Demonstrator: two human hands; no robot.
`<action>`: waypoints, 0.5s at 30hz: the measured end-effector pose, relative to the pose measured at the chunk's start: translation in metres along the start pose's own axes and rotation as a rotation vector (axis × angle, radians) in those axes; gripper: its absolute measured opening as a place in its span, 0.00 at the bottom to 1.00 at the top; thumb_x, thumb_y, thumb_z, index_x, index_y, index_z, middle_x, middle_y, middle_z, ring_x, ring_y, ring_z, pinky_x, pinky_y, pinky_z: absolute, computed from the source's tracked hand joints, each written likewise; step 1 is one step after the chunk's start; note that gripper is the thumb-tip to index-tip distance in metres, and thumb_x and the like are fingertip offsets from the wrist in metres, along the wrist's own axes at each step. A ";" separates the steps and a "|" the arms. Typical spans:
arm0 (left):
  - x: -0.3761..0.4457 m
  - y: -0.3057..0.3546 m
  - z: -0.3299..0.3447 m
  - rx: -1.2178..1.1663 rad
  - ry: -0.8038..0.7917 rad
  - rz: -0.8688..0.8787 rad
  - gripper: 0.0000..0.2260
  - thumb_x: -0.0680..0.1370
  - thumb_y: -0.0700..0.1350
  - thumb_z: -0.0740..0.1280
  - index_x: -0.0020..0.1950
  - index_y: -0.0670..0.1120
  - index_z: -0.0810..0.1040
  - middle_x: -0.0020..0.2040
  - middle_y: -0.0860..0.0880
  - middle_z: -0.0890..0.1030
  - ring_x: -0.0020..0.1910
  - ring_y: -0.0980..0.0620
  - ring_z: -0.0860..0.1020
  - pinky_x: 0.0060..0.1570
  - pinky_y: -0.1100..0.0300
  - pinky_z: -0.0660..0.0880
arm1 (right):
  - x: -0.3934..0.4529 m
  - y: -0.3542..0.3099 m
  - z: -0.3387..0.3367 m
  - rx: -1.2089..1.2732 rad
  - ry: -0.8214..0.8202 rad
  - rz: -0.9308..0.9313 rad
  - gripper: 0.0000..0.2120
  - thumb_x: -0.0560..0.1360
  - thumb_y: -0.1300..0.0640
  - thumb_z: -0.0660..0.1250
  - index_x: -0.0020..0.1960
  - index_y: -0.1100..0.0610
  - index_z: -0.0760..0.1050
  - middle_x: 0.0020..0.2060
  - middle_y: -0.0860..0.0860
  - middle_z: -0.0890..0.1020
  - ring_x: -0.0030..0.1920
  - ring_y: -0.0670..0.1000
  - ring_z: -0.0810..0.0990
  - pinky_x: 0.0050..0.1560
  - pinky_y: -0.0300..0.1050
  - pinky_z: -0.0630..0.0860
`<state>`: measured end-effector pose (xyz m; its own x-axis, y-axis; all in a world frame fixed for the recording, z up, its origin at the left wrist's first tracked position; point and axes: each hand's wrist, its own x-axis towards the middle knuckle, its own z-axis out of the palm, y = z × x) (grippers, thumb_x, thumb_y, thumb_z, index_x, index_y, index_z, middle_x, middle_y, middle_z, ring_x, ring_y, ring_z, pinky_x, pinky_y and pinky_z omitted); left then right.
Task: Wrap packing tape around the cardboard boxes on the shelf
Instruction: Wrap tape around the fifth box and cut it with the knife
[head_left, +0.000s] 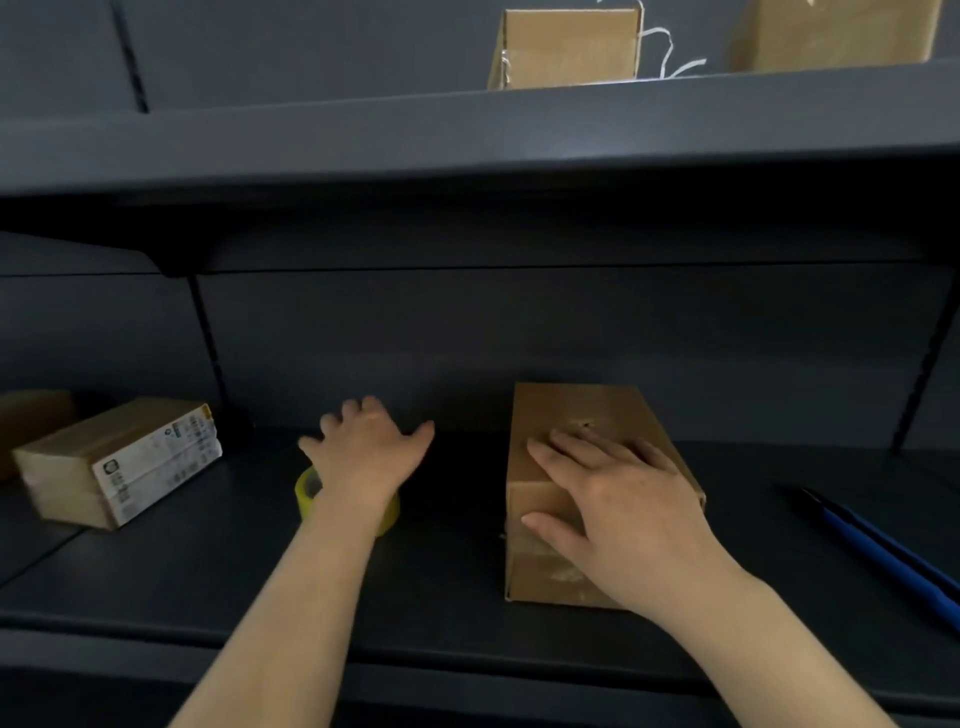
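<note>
Nearest is the front lip of a dark grey metal shelf (156, 597), matt and smooth, with both bare forearms reaching over it; at the far right edge of that surface a blue pen (883, 551) lies at a slant, well apart from the hands. The right hand (618, 514) lies palm down on a cardboard box (613, 410) that sits lengthwise on the shelf, right of centre; its fingers are straight and spread flat across the top, the thumb laid over the near end face, pressing rather than clutching. The left hand (369, 452) hovers left of that box with fingers fanned wide and holding nothing; whether it touches the shelf cannot be told. Under its wrist a roll of yellowish packing tape (309, 491) rests on the shelf, mostly hidden by the arm. Further left a labelled box (114, 457) stands askew, its white printed side facing forward, with another brown box (31, 421) dim behind it at the frame's edge. Behind all this rises a dark back panel with slotted uprights; above, an upper shelf (467, 135) of the same grey carries a standing carton (566, 47) with white string beside it, and a second carton (831, 31) at the top right corner.
</note>
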<state>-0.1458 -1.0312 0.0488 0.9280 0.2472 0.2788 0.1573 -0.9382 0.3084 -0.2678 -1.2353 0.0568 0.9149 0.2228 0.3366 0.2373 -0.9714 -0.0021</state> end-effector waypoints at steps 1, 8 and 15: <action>0.009 0.001 0.002 0.072 -0.095 -0.040 0.37 0.71 0.68 0.58 0.72 0.45 0.61 0.71 0.43 0.65 0.68 0.39 0.63 0.65 0.37 0.59 | 0.000 0.000 0.000 0.001 0.003 0.000 0.30 0.75 0.35 0.51 0.75 0.42 0.50 0.75 0.41 0.56 0.75 0.45 0.52 0.74 0.53 0.51; 0.027 0.009 0.022 0.274 -0.443 -0.128 0.27 0.73 0.54 0.64 0.70 0.48 0.63 0.69 0.43 0.66 0.70 0.39 0.61 0.67 0.31 0.53 | -0.001 0.000 0.002 0.028 0.026 -0.010 0.30 0.76 0.36 0.52 0.74 0.42 0.50 0.75 0.42 0.57 0.75 0.47 0.53 0.73 0.54 0.51; 0.019 0.011 0.027 0.243 -0.253 -0.097 0.14 0.75 0.44 0.63 0.60 0.45 0.73 0.61 0.43 0.75 0.62 0.42 0.71 0.65 0.38 0.63 | 0.001 0.002 0.005 0.037 0.045 -0.019 0.30 0.75 0.35 0.52 0.74 0.42 0.50 0.75 0.43 0.57 0.75 0.48 0.54 0.73 0.55 0.51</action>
<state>-0.1170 -1.0435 0.0330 0.9542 0.2988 0.0153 0.2964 -0.9510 0.0885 -0.2648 -1.2369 0.0526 0.8948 0.2369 0.3785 0.2675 -0.9631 -0.0297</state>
